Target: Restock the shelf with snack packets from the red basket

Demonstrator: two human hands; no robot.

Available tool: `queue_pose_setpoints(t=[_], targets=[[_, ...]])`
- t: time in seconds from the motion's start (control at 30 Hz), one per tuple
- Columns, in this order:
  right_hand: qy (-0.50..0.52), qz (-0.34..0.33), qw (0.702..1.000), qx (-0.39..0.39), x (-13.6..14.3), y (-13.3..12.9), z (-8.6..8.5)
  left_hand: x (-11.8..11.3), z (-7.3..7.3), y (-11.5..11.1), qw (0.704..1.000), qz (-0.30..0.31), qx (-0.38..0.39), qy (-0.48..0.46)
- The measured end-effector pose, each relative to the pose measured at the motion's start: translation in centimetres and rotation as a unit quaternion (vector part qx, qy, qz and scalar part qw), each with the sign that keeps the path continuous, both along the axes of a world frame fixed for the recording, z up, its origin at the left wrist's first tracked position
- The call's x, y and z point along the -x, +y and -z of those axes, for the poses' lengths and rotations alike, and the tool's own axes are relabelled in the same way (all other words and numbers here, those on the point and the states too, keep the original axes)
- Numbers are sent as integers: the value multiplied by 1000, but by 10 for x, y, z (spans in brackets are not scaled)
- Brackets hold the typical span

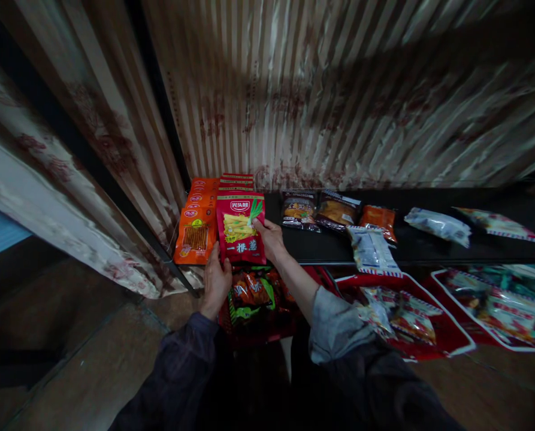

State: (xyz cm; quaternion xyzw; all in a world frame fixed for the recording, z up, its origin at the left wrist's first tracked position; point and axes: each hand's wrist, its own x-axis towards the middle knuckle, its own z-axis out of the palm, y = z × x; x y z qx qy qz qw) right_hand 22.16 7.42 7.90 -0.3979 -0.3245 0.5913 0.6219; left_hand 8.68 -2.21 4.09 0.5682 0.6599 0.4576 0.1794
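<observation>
My right hand (269,236) grips a red snack bag (241,218) at its right edge, thumb on the front. The bag has a picture of yellow sticks and a green onion. It lies on a row of similar red bags on the black shelf. My left hand (215,278) is open at the red bag's lower left corner, fingers along the edge and thumb apart at the bottom. Close by on the left lies a row of overlapping orange snack bags (195,236).
Further right on the shelf (312,251) lie brown snack bags (299,209), an orange packet (378,221) and white packets (438,226). One white packet (372,248) overhangs the front edge. Red baskets (456,341) of snacks stand below. A dark post (159,90) and striped curtain (294,120) border the shelf.
</observation>
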Motion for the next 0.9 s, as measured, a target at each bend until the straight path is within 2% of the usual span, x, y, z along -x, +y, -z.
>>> queue_pose_setpoints(t=[0.17,0.33,0.5,0.63,0.77,0.9], targets=[[-25,-8,1000,11,-1,10,13,-7,1,1,991,7,-57,121],[-42,-49,998,6,1,18,12,-18,-1,5,960,26,-117,251],[-68,-53,996,-27,-3,21,9,-26,0,23,959,23,-128,250],[-87,-26,995,-50,-10,20,16,-32,9,36,962,8,-124,242],[-115,-25,992,-50,-15,24,26,-37,15,39,962,-7,-113,248],[-222,21,972,-71,-19,32,33,-41,11,38,957,-11,-105,271]])
